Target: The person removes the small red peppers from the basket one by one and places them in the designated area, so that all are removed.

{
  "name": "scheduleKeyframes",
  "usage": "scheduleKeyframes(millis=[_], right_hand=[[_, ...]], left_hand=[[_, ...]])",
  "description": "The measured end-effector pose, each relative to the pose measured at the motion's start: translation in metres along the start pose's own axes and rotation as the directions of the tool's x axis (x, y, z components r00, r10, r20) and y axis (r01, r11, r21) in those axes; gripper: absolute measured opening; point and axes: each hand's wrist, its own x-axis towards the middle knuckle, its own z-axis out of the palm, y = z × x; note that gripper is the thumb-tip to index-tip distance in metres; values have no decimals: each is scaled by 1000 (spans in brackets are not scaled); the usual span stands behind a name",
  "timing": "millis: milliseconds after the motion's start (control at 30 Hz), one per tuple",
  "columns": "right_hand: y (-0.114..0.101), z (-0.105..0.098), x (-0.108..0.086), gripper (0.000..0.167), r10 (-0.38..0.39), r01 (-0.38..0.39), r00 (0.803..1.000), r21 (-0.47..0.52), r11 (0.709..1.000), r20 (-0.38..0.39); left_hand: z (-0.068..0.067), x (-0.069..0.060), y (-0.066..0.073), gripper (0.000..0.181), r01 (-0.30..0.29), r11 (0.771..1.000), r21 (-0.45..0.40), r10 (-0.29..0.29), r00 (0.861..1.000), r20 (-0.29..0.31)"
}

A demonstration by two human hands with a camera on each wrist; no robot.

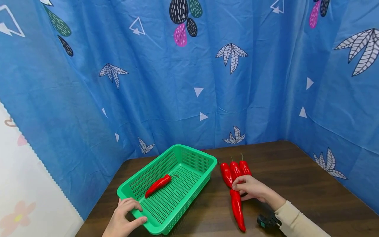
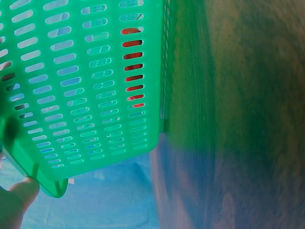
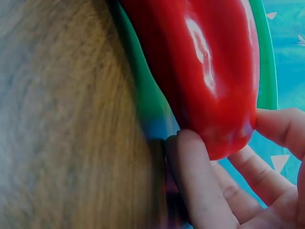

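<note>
A green perforated plastic basket [image 1: 208,168] stands on the table, and my left hand [image 1: 125,215] grips its near-left rim, the thumb [image 2: 26,191] showing at the rim in the left wrist view. Inside it lies one red chili pepper [image 1: 158,186]. To the right of the basket, my right hand [image 1: 251,188] pinches another red chili pepper [image 1: 238,210] by its thick end between thumb and fingers; its tip points toward me. Just beyond that hand, three red chili peppers [image 1: 226,174] lie side by side with their stems facing away.
The dark wooden table [image 1: 284,164] reaches back to a blue patterned curtain [image 1: 183,82] that hangs behind and at the right. A white flowered cloth [image 1: 26,184] is at the left. A small black device [image 1: 265,221] sits at my right wrist.
</note>
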Motion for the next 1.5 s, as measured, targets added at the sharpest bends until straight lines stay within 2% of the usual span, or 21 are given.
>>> scheduleKeyframes(millis=[267,667,900,1200,1500], right_hand=[[-3,-1,-2,24,-16,16,1000,-20,1000,4],[-6,3,-5,31,2,-3,1000,-46,999,-19],[-6,1,-8,30,-17,15,1000,-99,995,-24],[-5,0,-13,28,2,-7,999,-134,991,-42],[-17,-5,-20,27,-17,0,997,-207,978,-81]], left_hand=[[0,0,-2,32,1,1000,13,-1,1000,-2],[1,-1,-1,34,-36,999,14,36,999,-12],[-1,-1,1,35,3,1000,6,-3,1000,-3],[1,-3,-3,31,-3,1000,27,3,1000,-7],[1,-2,-2,30,59,998,13,-59,998,8]])
